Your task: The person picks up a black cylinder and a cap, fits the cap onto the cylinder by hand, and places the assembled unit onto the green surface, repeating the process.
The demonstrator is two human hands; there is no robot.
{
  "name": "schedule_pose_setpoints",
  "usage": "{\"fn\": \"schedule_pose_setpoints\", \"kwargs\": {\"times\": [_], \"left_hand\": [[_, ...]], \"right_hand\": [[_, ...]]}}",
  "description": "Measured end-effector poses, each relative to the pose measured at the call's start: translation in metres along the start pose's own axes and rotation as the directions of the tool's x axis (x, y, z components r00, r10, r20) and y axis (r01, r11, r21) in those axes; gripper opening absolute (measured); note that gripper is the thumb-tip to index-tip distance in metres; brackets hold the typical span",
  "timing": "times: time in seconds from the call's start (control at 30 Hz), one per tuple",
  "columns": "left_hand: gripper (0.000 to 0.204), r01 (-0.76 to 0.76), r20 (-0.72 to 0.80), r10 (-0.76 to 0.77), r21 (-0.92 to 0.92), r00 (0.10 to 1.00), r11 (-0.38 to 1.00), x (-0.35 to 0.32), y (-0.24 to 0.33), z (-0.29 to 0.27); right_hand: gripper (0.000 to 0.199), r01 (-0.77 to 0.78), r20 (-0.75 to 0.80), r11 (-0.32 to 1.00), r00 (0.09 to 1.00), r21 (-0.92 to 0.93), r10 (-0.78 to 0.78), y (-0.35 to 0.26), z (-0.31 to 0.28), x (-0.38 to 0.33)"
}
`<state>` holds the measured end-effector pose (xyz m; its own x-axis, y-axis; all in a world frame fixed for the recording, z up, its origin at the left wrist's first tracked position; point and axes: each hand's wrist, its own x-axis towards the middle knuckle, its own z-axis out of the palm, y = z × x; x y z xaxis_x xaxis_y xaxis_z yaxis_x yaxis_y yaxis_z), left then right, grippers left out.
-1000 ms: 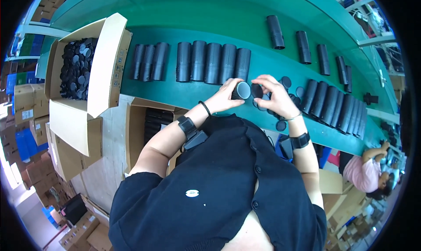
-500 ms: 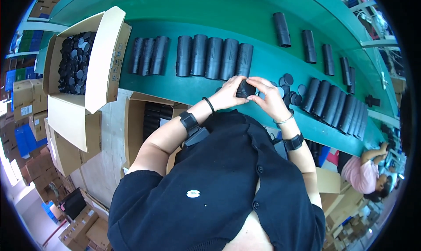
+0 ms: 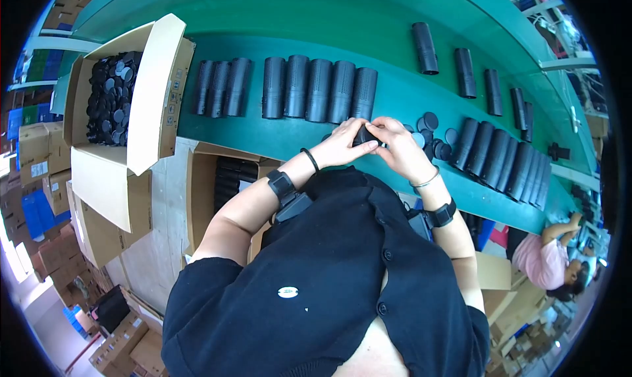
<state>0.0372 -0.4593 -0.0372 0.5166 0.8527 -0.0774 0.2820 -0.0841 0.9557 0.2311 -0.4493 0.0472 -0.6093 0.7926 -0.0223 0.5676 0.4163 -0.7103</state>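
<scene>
Head view: left hand (image 3: 341,146) around mostly hidden black tube (image 3: 363,137); right hand (image 3: 403,151), grip unclear.

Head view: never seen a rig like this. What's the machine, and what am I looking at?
No machine: a person works with two bare hands. The picture comes from a wide fisheye camera worn on the head, looking down, so straight edges bend. On the green bench are groups of black tubes and loose discs; an open carton at left holds many more. The left hand grips a black piece, mostly hidden; the right hand has fingers on it.
</scene>
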Motion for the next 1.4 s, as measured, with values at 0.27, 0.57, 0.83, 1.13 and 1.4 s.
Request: {"fn": "schedule_pose_setpoints", "kwargs": {"times": [0.27, 0.57, 0.83, 1.13, 1.4], "left_hand": [[0.057, 0.042, 0.068, -0.046, 0.062, 0.997, 0.997, 0.0, 0.002, -0.005], [0.057, 0.03, 0.037, -0.029, -0.019, 0.999, 0.999, -0.003, 0.001, -0.01], [0.058, 0.009, 0.0, -0.009, -0.035, 1.0, 0.999, -0.002, 0.0, -0.009], [0.055, 0.009, 0.022, -0.009, 0.003, 1.0, 1.0, -0.003, 0.002, -0.011], [0.059, 0.025, -0.012, -0.026, -0.079, 1.0, 0.997, -0.003, -0.001, -0.009]], "right_hand": [[0.044, 0.001, 0.002, 0.998, 1.0, -0.067, -0.001, -0.004, 0.001, 0.004], [0.046, 0.013, -0.067, 0.991, 0.998, 0.133, -0.004, 0.002, 0.009, 0.0], [0.043, 0.03, -0.015, 0.999, 0.999, -0.033, -0.03, -0.007, 0.006, 0.008], [0.043, -0.002, -0.006, 1.0, 1.0, 0.015, 0.002, -0.007, 0.005, 0.01], [0.044, -0.019, -0.043, 0.999, 0.999, 0.047, 0.021, -0.011, 0.005, 0.008]]}}
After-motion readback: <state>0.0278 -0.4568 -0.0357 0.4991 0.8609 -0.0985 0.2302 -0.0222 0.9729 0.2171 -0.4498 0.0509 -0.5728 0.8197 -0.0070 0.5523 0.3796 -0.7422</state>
